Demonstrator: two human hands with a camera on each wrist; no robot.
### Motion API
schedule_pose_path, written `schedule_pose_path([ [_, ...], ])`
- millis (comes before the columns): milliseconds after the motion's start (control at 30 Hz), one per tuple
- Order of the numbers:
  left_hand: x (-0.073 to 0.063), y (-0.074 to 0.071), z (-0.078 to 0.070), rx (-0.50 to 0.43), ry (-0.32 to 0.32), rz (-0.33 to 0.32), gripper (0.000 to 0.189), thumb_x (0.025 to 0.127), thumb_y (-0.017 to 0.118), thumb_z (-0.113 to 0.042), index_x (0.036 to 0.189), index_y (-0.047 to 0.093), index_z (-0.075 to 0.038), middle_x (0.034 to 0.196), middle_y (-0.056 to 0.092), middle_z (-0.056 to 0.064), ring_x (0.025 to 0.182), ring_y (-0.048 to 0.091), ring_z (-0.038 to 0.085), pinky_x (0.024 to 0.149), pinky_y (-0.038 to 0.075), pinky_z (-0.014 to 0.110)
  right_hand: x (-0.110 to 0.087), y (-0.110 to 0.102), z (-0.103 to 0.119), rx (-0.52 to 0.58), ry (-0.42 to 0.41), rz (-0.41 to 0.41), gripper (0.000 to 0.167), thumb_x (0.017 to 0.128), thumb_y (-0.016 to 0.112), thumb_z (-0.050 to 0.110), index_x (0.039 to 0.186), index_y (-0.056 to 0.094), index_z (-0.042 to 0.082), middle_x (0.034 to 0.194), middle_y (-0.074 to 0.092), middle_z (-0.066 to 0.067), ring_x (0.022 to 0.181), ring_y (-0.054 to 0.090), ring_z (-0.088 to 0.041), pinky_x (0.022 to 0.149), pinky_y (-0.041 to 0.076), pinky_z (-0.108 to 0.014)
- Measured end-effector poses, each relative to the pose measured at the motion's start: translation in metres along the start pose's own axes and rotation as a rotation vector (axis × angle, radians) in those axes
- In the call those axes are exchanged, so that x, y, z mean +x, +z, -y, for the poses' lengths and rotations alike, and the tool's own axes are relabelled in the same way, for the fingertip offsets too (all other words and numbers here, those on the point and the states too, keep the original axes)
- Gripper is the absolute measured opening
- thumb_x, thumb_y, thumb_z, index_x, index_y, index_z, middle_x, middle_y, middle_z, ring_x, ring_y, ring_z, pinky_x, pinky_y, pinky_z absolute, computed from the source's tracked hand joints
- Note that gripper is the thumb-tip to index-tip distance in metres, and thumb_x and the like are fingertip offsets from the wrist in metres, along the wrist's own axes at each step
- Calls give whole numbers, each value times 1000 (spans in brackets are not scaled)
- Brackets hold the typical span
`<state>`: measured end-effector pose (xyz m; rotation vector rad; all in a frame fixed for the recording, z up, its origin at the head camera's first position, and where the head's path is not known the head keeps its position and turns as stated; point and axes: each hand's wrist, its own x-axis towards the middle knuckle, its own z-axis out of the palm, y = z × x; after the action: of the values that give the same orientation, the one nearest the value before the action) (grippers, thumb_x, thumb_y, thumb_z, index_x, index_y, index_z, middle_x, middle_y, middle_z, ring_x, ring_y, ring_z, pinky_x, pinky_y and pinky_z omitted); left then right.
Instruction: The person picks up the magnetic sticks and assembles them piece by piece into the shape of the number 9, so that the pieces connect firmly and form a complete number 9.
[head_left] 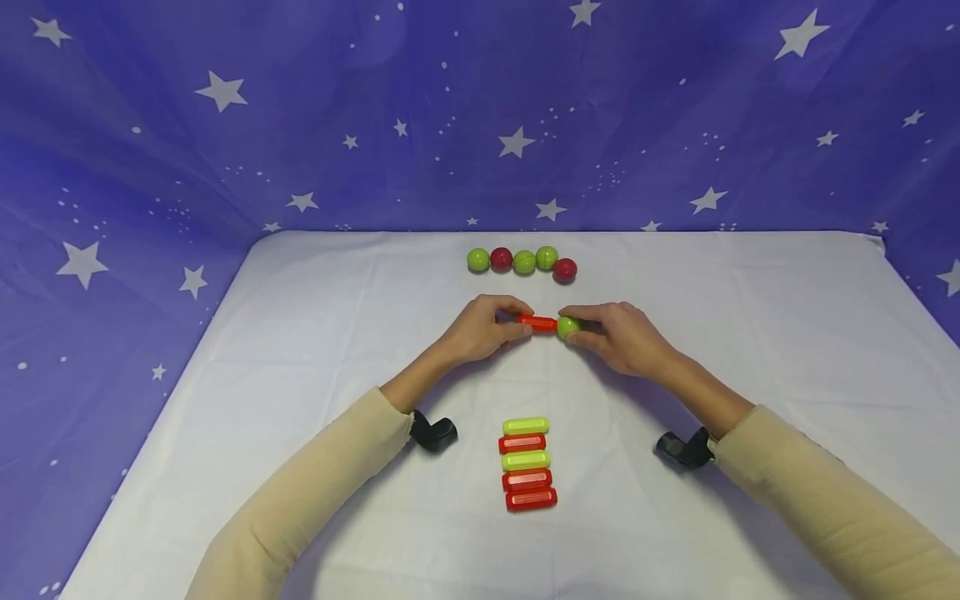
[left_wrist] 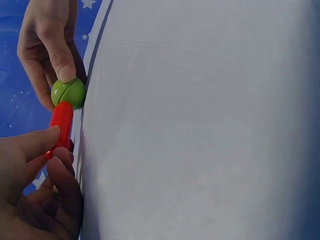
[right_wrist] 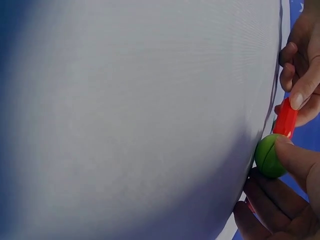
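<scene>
In the head view my left hand [head_left: 487, 327] pinches a short red ribbed rod [head_left: 542, 323] between thumb and fingers. Across from it, my right hand [head_left: 624, 337] grips a green ball [head_left: 567, 327] by its sides. The rod's right end meets the ball, and the two lie in one line. From the left wrist, the green ball [left_wrist: 68, 93] shows a groove around its middle, with the red rod [left_wrist: 61, 122] up against it. The right wrist view has the thumb on the ball [right_wrist: 270, 156] and the rod [right_wrist: 286, 119] running to the left hand.
Beyond the hands, several green and red balls [head_left: 524, 262] stand in a row. Nearer me, several red and yellow-green rods [head_left: 526, 461] lie stacked side by side on the white cloth [head_left: 360, 517]. Dark wrist mounts [head_left: 435, 433] hang below both sleeves. A starry blue curtain [head_left: 420, 108] closes the back.
</scene>
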<state>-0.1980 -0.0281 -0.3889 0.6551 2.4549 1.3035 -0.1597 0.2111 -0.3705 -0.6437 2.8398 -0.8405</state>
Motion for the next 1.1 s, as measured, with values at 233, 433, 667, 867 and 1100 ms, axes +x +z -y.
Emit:
schedule_pose_path([
  [233,0,-9,4,-61,-34,-60,26,93,70,-18,116,70,-7,99,67,4,61,57,17,49,46,26,1,0,1,-11,20,3,41,93,70,14,133,62,5,130,62,-16,122,56,-35,103,36,-57],
  [433,0,-24,15,-131,-80,-175,25,94,69,-21,113,70,-6,96,68,5,62,57,19,49,44,27,0,0,0,-17,23,-2,42,92,70,14,133,62,6,130,61,-16,123,55,-36,104,35,-57],
  [667,5,-40,28,-213,-135,-358,25,93,69,-20,112,70,-5,96,64,6,58,54,17,44,39,23,-1,3,-1,-4,18,-7,43,92,71,14,133,62,6,128,62,-15,118,58,-33,103,36,-56],
  [867,17,-48,35,-314,-195,-452,22,92,70,-17,110,69,-5,93,61,6,55,50,11,43,35,20,-2,4,-1,-10,25,-9,43,92,71,14,133,62,6,128,63,-15,115,60,-32,102,37,-56],
  [1100,33,-54,38,-390,-195,-464,44,91,70,-13,133,59,-7,123,58,11,68,61,16,49,46,21,-1,2,0,-14,20,-14,42,92,71,14,133,62,6,128,63,-15,118,59,-33,103,36,-56],
])
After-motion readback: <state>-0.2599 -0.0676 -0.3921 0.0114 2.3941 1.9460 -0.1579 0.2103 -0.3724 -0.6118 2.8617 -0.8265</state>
